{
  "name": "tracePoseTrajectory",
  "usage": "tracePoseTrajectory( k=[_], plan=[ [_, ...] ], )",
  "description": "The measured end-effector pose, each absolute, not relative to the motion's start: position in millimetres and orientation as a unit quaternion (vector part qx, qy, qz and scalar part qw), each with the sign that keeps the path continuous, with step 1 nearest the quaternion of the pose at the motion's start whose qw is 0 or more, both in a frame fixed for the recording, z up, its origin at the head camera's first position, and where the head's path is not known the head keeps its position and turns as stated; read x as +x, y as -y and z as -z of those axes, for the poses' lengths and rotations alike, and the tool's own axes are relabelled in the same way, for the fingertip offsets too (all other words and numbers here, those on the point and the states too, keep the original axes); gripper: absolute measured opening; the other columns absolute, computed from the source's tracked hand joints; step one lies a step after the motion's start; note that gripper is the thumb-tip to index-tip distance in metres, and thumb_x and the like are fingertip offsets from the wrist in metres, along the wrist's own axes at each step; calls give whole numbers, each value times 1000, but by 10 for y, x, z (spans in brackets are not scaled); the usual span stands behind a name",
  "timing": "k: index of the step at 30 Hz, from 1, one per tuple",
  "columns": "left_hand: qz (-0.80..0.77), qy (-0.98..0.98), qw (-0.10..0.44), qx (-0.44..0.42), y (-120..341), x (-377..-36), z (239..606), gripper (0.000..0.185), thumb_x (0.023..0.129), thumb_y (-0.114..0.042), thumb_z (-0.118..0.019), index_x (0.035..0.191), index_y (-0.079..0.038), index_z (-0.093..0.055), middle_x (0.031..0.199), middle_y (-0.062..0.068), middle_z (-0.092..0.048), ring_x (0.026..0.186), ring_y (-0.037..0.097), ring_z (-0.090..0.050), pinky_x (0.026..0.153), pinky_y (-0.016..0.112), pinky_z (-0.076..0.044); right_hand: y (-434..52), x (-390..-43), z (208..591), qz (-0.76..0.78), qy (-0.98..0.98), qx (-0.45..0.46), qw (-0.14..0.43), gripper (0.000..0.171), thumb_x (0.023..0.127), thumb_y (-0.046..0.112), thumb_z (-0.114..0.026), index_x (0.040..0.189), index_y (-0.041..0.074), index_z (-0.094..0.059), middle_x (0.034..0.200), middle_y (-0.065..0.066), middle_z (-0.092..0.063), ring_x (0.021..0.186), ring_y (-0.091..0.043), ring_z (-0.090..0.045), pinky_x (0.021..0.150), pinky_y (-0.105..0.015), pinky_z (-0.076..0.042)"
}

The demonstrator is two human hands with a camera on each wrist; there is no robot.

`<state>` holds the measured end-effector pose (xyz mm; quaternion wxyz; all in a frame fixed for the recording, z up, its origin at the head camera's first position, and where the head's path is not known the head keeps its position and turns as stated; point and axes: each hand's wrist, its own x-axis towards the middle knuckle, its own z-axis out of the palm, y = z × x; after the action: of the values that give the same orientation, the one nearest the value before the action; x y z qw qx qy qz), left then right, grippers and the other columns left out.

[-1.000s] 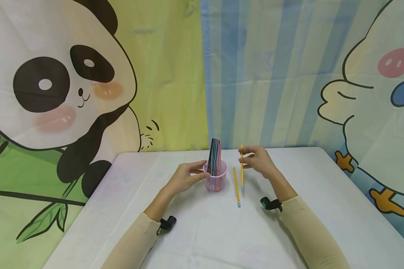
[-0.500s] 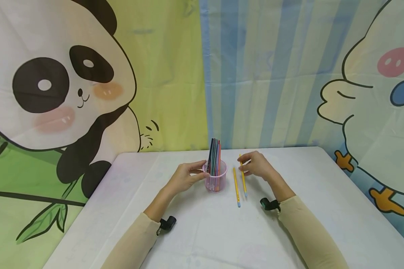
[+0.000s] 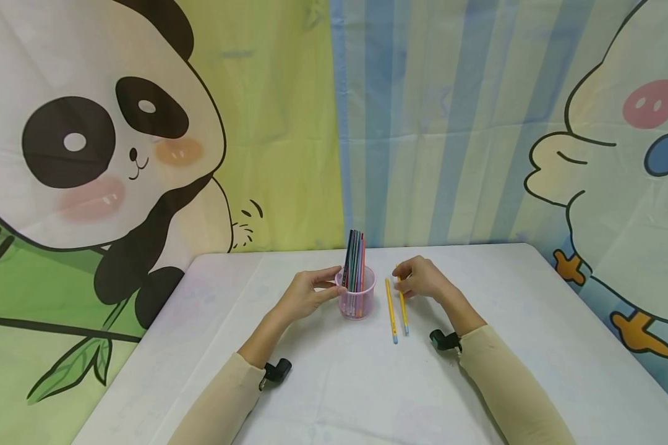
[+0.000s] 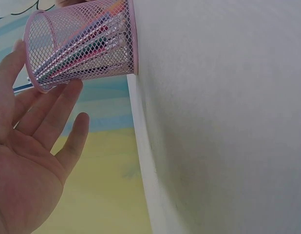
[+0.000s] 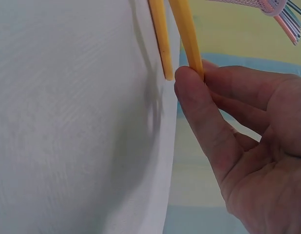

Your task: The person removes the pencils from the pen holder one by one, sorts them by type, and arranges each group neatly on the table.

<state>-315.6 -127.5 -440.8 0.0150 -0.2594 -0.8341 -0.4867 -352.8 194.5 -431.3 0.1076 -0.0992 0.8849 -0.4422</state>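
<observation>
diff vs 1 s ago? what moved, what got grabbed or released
The right hand brought its yellow pencil down from a raised, near-upright hold to lie on the table beside the other yellow pencil. Thumb and fingers still pinch its far end, so nothing was released. The left hand stayed on the pink mesh cup; the cup, its pencils and the first yellow pencil did not move.

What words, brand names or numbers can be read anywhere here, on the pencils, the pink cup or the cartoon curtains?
None can be read.
The two yellow pencils on the table show no legible print.
The pink mesh pen cup bears no label.
The pencils standing in it are too small to show any lettering.
The panda curtain and the striped curtain carry pictures only, no writing.
</observation>
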Motion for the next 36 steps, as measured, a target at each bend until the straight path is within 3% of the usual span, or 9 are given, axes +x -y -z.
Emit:
tracePoseTrajectory(
  k=[19, 25, 36],
  plan=[
    [484, 837, 19, -255, 1279, -3164, 4421, 61, 90, -40, -81, 145, -22, -63, 145, 4, -64, 110, 19, -75, 97, 48, -59, -1929, -3544, 4381, 389, -906, -105, 131, 30, 88, 4, -82, 117, -2, -74, 98, -12, -72, 70, -17, -71, 69, -32, -63],
    [483, 839, 14, -252, 1280, -3163, 4418, 62, 90, -43, -81, 145, -23, -62, 145, 3, -64, 110, 15, -75, 96, 43, -60, -1915, -3530, 4373, 379, -910, -99, 137, 30, 87, 5, -83, 115, -1, -76, 94, -11, -70, 69, -17, -71, 69, -31, -63],
    [483, 840, 9, -249, 1281, -3167, 4418, 63, 90, -46, -80, 146, -25, -62, 146, 1, -64, 110, 12, -74, 95, 39, -60, -1902, -3522, 4392, 363, -916, -103, 138, 23, 87, 8, -84, 109, 2, -78, 98, -8, -74, 66, -14, -69, 66, -28, -62]
  ],
)
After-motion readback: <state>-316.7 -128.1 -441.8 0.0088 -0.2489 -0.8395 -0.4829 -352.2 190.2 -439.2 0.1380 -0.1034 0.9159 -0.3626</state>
